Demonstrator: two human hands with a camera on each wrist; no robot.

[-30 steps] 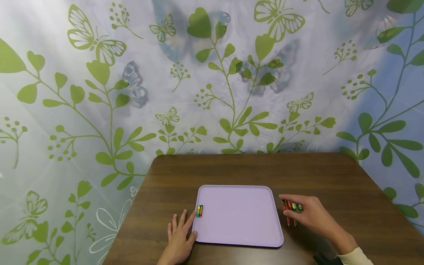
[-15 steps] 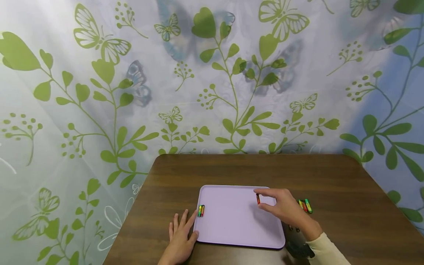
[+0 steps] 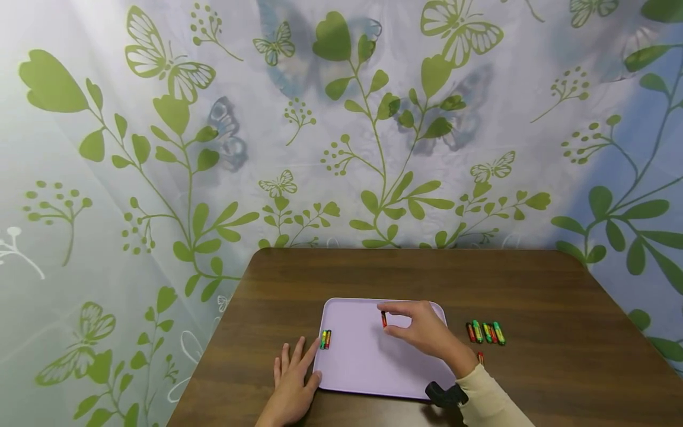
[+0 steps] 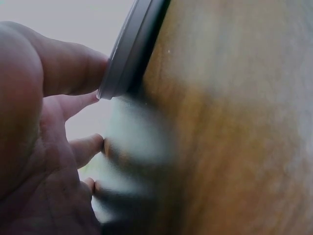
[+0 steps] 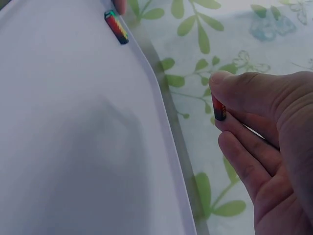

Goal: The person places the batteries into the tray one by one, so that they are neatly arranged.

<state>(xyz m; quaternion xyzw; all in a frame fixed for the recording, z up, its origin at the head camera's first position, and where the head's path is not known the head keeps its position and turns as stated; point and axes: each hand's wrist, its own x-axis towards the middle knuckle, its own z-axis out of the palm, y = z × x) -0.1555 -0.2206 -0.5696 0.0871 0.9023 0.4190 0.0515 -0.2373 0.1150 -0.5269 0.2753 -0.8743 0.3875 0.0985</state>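
Between thumb and fingertips, my right hand pinches a small red and black battery over the lilac tray. The right wrist view shows the same battery with its dark end free. At the tray's left side, a green-yellow battery and a red battery lie side by side. My left hand lies on the table with fingers spread, thumb and index fingertip at the tray's left rim. In the left wrist view, the thumb touches the tray edge.
Right of the tray, a row of several red and green batteries lies on the brown table. Another red battery lies nearer, partly hidden by the right forearm. A patterned curtain hangs behind the table.
My right hand has lifted a red battery from the group at the right and carried it left over the tray. My left hand keeps its place at the rim.
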